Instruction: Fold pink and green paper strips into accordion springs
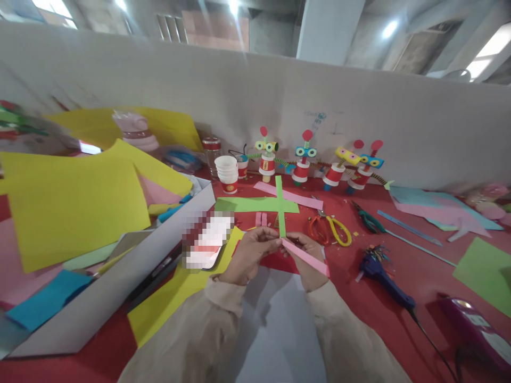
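My left hand (250, 256) and my right hand (309, 260) meet in front of me above the red table (399, 266). Both pinch the joined ends of two paper strips. A green strip (280, 205) rises straight up and away from my fingers. A pink strip (306, 257) runs down to the right across my right hand. Both hands have their fingers closed on the strips where these cross.
Orange and yellow scissors (329, 229), green pliers (367, 219) and a blue glue gun (383, 276) lie to the right. Paper-cup figures (303, 167) and stacked cups (227, 169) stand by the wall. Yellow paper sheets (75, 207) and a grey board (131, 266) lie on the left.
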The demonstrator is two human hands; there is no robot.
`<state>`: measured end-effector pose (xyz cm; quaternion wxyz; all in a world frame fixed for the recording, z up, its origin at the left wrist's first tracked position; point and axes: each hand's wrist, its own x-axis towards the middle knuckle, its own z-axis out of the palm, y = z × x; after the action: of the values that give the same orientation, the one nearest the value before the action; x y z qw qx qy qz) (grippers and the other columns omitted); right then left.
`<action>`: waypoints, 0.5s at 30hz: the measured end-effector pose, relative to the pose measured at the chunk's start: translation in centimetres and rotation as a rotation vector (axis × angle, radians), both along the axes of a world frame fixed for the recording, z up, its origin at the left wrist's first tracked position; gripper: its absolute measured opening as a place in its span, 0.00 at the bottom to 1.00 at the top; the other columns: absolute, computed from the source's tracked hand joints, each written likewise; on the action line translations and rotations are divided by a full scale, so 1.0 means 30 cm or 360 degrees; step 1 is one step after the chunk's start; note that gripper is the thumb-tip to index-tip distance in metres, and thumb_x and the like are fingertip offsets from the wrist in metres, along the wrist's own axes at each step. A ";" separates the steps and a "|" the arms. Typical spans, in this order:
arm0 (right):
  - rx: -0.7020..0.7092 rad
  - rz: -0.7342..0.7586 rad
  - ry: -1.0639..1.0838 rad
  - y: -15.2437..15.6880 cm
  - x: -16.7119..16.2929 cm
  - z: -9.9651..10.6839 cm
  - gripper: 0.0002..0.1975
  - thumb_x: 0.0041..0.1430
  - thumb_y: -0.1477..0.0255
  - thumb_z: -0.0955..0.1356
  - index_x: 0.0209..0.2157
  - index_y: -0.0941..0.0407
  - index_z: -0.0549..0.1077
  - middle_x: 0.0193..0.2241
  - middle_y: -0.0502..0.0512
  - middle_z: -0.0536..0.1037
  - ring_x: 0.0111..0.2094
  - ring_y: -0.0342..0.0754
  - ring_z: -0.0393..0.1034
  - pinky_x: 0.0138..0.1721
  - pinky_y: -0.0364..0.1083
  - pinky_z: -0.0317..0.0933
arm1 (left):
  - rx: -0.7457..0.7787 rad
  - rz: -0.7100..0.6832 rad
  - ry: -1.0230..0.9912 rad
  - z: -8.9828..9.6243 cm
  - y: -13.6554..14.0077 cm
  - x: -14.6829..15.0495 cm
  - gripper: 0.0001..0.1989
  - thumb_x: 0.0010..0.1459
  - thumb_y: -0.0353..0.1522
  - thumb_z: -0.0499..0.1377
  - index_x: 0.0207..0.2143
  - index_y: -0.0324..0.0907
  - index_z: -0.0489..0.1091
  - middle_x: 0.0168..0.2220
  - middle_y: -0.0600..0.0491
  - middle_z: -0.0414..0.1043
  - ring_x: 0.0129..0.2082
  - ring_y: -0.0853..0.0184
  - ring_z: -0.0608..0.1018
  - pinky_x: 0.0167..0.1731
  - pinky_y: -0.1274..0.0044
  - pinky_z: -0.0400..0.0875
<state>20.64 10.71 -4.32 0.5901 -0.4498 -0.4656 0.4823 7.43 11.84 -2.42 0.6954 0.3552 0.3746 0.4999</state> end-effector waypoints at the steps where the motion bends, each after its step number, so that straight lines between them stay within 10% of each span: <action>1: 0.0005 -0.0009 -0.0011 -0.001 -0.001 0.005 0.07 0.44 0.70 0.71 0.29 0.55 0.76 0.21 0.50 0.77 0.20 0.44 0.69 0.22 0.44 0.65 | 0.0004 0.0003 0.0004 -0.002 0.002 -0.001 0.13 0.36 0.29 0.69 0.26 0.38 0.69 0.22 0.55 0.72 0.23 0.71 0.74 0.30 0.76 0.68; 15: -0.0037 -0.0034 -0.0082 -0.020 -0.019 0.032 0.11 0.49 0.65 0.69 0.32 0.56 0.77 0.27 0.54 0.79 0.27 0.49 0.71 0.31 0.48 0.67 | -0.0064 0.0198 -0.0099 -0.006 0.004 0.021 0.15 0.35 0.29 0.69 0.29 0.37 0.72 0.25 0.53 0.74 0.26 0.69 0.75 0.33 0.75 0.68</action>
<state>20.07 10.11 -3.37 0.5777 -0.4738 -0.4701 0.4698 8.07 11.97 -2.61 0.6813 0.3017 0.3841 0.5453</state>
